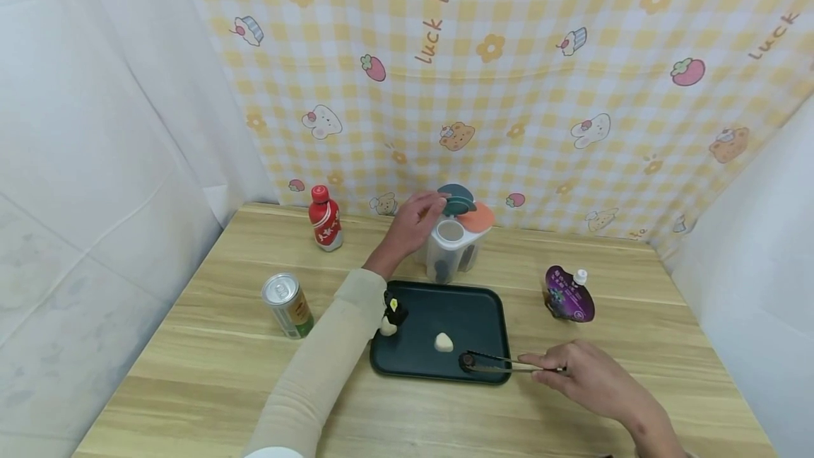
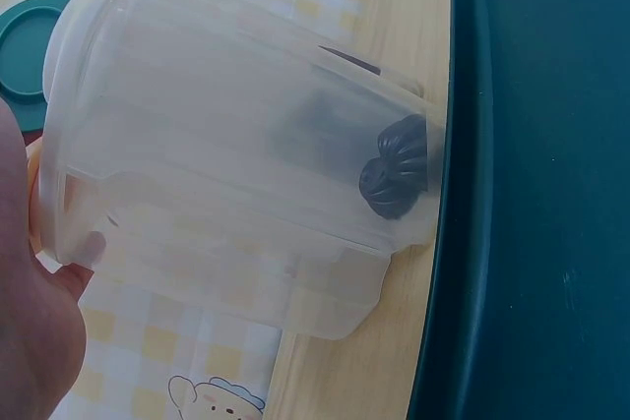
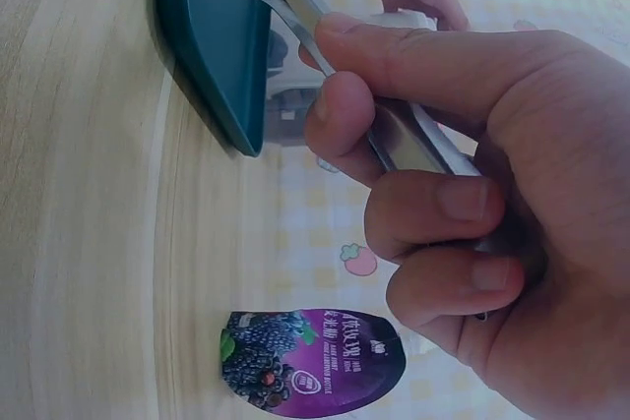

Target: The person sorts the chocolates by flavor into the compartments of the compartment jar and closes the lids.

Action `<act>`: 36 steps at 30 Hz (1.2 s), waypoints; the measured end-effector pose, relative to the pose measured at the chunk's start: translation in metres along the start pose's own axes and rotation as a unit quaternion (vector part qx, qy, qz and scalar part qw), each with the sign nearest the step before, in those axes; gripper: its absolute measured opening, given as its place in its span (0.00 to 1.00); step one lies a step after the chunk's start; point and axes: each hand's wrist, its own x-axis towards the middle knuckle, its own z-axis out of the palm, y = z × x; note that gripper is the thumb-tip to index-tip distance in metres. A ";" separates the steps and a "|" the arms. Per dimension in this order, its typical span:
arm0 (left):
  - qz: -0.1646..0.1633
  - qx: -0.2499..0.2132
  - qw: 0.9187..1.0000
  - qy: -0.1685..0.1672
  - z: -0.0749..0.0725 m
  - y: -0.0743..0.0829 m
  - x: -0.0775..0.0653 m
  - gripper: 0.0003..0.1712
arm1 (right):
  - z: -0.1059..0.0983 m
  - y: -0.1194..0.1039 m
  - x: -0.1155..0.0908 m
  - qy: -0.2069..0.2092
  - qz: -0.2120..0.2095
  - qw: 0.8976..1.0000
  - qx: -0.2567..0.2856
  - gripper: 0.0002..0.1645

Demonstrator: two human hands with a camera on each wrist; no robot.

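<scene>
A translucent divided container (image 1: 443, 260) stands behind the dark green tray (image 1: 458, 302). My left hand (image 1: 415, 221) is at its top, fingers pinching the raised green lid (image 1: 458, 200). Through the container's wall, a dark ridged piece (image 2: 396, 166) shows near the bottom. My right hand (image 1: 588, 377) grips metal tongs (image 1: 509, 362), fingers curled round the handle (image 3: 423, 140). The tongs' tips lie either side of a small dark round piece (image 1: 467, 360) at the tray's near right. A cream-coloured piece (image 1: 444, 343) sits beside it on the tray.
Another cream piece (image 1: 387, 326) and a black object with a yellow mark (image 1: 394, 309) lie at the tray's left, partly behind the left sleeve. A can (image 1: 289, 306) and red bottle (image 1: 326, 219) stand left; a purple pouch (image 1: 569, 295) stands right. An orange lid (image 1: 478, 218) tops the container.
</scene>
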 end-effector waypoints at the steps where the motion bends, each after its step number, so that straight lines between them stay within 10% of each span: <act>1: 0.000 0.000 1.000 0.000 0.000 0.000 0.000 0.26 | 0.000 0.000 0.000 0.001 -0.001 1.000 0.001 0.17; 19: 0.009 -0.008 1.000 0.007 0.000 0.000 0.001 0.26 | 0.000 0.000 -0.002 0.053 -0.047 0.997 -0.002 0.15; 36: 0.005 -0.013 1.000 0.002 0.000 0.001 0.000 0.25 | -0.021 -0.006 0.020 0.230 -0.099 0.968 -0.003 0.20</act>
